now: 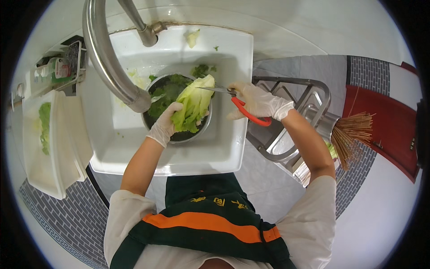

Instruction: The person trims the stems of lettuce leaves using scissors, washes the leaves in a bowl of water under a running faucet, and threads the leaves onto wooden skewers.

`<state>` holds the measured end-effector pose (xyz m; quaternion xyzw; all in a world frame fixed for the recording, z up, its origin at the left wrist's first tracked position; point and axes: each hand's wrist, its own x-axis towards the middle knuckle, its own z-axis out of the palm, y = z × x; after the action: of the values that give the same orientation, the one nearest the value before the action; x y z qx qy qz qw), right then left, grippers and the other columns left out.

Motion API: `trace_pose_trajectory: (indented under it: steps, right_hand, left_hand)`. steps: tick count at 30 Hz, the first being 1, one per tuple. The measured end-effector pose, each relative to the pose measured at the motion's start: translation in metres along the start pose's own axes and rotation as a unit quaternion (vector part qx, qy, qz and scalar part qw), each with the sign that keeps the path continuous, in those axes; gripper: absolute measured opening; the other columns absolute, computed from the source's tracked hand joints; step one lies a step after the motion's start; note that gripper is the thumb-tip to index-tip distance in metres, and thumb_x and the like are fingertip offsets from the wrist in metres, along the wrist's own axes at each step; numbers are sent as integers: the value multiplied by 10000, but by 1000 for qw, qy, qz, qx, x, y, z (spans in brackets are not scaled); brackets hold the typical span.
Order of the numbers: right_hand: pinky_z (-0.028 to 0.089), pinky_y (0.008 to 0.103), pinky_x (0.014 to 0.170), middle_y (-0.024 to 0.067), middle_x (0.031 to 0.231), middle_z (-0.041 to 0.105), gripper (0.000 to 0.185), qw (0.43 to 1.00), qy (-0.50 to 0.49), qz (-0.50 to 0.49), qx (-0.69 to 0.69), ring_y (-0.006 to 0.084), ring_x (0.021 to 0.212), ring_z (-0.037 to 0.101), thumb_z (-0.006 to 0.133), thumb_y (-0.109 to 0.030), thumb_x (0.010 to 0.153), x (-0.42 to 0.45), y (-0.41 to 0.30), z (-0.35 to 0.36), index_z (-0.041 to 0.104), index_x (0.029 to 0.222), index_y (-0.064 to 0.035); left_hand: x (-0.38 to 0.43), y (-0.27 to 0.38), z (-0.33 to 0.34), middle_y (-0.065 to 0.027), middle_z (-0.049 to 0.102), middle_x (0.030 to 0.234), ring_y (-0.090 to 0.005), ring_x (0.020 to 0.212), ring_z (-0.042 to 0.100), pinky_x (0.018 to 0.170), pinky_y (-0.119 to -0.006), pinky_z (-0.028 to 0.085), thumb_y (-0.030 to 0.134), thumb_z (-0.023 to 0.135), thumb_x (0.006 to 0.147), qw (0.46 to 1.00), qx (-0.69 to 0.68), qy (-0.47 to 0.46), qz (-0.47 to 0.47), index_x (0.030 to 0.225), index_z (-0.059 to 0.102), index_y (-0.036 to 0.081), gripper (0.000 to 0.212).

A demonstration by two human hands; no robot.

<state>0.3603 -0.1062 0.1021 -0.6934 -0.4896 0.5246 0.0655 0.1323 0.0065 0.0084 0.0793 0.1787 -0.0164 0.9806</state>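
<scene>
My left hand (167,123), in a thin pale glove, grips a bunch of green lettuce (195,104) above a round metal pot (209,122) in the white sink. My right hand (255,101), gloved alike, holds scissors (247,112) with red handles. Their blades point left and meet the upper part of the lettuce; whether they are cutting cannot be told. Dark liquid and green leaves (164,101) lie in the pot. A pale lettuce scrap (192,38) rests on the sink's back ledge, and more leaf bits are scattered about the basin.
A curved steel faucet (111,67) arches over the sink (201,168) at the left. White plastic bins (57,144), one with a leaf inside, stand further left, below a rack with bottles (58,70). At the right is a metal frame (312,82) with a bundle of thin sticks (352,134).
</scene>
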Motion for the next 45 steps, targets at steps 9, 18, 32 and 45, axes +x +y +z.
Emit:
trace_pose_trajectory:
  steps: [9, 18, 32, 45]
  right_hand:
    - [446, 366, 707, 177, 804, 573, 544, 998, -46, -14, -33, 314, 782, 572, 588, -368, 791, 3, -4, -8, 413, 1173, -23]
    - [470, 388, 592, 186, 726, 591, 355, 957, 108, 49, -265, 348, 683, 580, 565, -286, 790, 20, 18, 4, 525, 1080, -86]
    - [382, 380, 873, 127, 1100, 528, 478, 950, 268, -59, -146, 299, 1016, 485, 579, -206, 770, 77, -8, 25, 451, 1200, -44]
    - [409, 301, 855, 57, 1153, 501, 477, 835, -2, 53, 547, 136, 1037, 485, 573, -216, 810, 98, 8, 155, 411, 1237, -78]
  left_hand:
    - [5, 2, 2, -171, 493, 1144, -290, 1019, 534, 691, -309, 517, 207, 517, 766, 997, 63, 35, -20, 1246, 351, -15, 554]
    - [4, -1, -4, -142, 493, 1143, -244, 986, 533, 796, -333, 487, 122, 512, 751, 995, 48, 87, -13, 1243, 371, 18, 522]
    - [-35, -28, -63, -87, 470, 1186, -217, 1086, 467, 927, -351, 387, 99, 525, 737, 963, -26, 239, 123, 1249, 392, 77, 530]
    - [-48, -11, -91, -42, 557, 1074, -131, 953, 532, 805, -281, 439, 297, 574, 831, 902, 235, 355, 71, 1174, 490, 52, 430]
